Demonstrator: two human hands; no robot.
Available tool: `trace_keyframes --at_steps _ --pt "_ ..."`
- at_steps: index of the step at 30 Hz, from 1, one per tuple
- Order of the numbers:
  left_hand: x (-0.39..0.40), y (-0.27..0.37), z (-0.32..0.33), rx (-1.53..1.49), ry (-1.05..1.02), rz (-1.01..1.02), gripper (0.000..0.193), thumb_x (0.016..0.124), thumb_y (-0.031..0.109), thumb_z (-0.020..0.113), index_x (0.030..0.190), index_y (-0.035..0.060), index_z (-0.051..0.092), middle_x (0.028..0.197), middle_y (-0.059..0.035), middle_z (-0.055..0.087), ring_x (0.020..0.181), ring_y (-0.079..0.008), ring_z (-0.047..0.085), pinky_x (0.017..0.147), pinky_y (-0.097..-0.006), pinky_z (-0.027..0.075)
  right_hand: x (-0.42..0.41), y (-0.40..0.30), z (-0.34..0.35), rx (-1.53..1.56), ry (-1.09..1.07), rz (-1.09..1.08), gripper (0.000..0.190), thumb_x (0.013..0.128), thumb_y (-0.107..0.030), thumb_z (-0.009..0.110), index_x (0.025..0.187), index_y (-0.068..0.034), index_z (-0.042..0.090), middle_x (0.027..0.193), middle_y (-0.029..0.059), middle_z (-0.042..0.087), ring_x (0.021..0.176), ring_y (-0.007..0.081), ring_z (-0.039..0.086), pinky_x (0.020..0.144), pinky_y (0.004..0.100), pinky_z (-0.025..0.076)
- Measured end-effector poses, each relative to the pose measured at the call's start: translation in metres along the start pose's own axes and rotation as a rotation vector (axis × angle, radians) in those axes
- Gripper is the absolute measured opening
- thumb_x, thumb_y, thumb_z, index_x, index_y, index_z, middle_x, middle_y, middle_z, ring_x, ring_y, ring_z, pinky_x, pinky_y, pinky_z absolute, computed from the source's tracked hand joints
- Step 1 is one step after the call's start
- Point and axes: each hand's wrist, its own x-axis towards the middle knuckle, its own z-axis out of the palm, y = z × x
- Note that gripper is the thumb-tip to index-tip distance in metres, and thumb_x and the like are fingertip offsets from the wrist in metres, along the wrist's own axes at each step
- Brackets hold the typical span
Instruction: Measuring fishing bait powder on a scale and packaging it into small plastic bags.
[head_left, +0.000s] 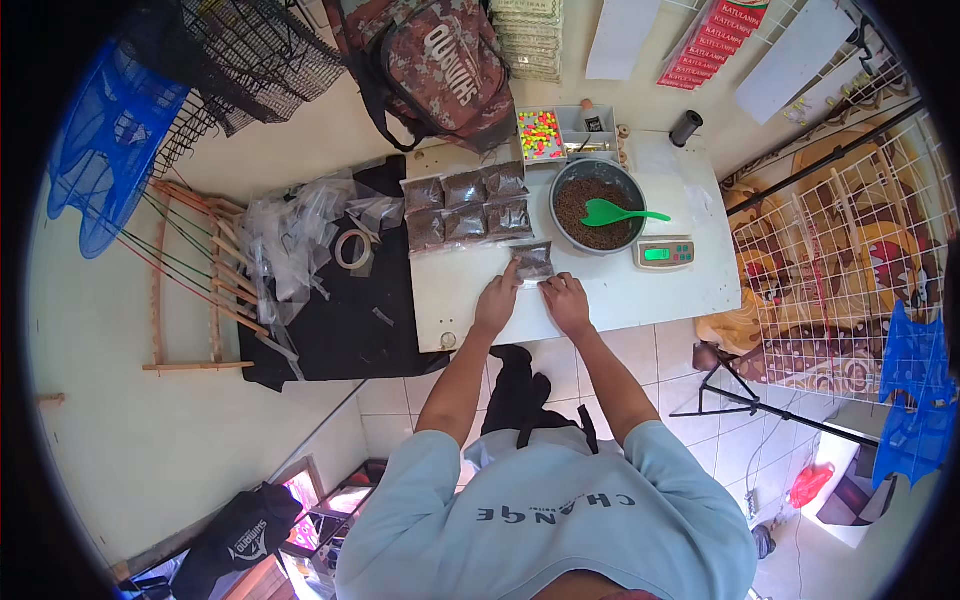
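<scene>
A small clear plastic bag of brown pellets (533, 259) lies on the white tabletop (480, 289) in front of me. My left hand (496, 301) grips its left side, index finger resting against the film. At the lower right corner, my right hand (567, 303) pinches the bag's edge. Several similar filled bags (465, 187) are laid out in two rows just beyond. To the right, a grey bowl (634, 184) contains loose brown pellets (581, 196), with a green plastic scoop (604, 213) resting in it. A lit digital scale (664, 253) stands near the bowl.
On the left, a black-covered surface (352, 322) bears a roll of tape (352, 249) and crumpled clear plastic bags (289, 232). A compartment tray (540, 136) of colourful beads stands at the back below a camouflage backpack (442, 67). A dark cylinder (685, 128) stands back right.
</scene>
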Motion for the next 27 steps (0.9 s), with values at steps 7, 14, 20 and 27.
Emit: trace_keyframes --at_steps 7,14,20,27 --pt "-0.004 0.001 -0.004 -0.019 0.032 -0.060 0.062 0.084 0.010 0.059 0.138 0.0110 0.028 0.094 -0.0124 0.066 0.085 -0.0336 0.062 0.077 -0.0419 0.050 0.003 -0.001 -0.001 -0.036 0.013 0.027 0.011 0.081 -0.013 0.060 0.089 -0.007 0.064 0.089 0.0050 0.061 0.090 0.0234 0.055 0.076 0.0363 0.045" --pt "-0.002 0.004 -0.007 0.024 -0.048 0.045 0.067 0.082 0.012 0.062 0.139 0.0123 0.028 0.098 -0.0119 0.066 0.088 -0.0341 0.060 0.081 -0.0419 0.048 0.009 -0.004 -0.003 0.023 -0.025 0.117 0.018 0.078 -0.007 0.059 0.095 -0.008 0.066 0.091 0.0068 0.060 0.089 0.0252 0.054 0.075 0.0366 0.045" --pt "0.000 -0.002 -0.003 0.066 -0.073 0.023 0.067 0.082 0.011 0.062 0.140 0.0143 0.027 0.092 -0.0150 0.066 0.087 -0.0352 0.061 0.077 -0.0446 0.048 0.009 -0.002 -0.002 0.044 -0.061 0.107 0.034 0.069 0.001 0.059 0.097 -0.015 0.070 0.093 0.0054 0.059 0.089 0.0252 0.053 0.078 0.0372 0.045" --pt "0.002 0.009 -0.006 -0.086 -0.014 -0.082 0.067 0.084 0.011 0.062 0.140 0.0130 0.025 0.090 -0.0136 0.067 0.088 -0.0328 0.063 0.080 -0.0407 0.049 0.008 0.001 -0.001 0.050 -0.009 0.114 0.028 0.072 0.001 0.058 0.094 -0.013 0.069 0.093 0.0060 0.059 0.089 0.0262 0.053 0.079 0.0377 0.045"
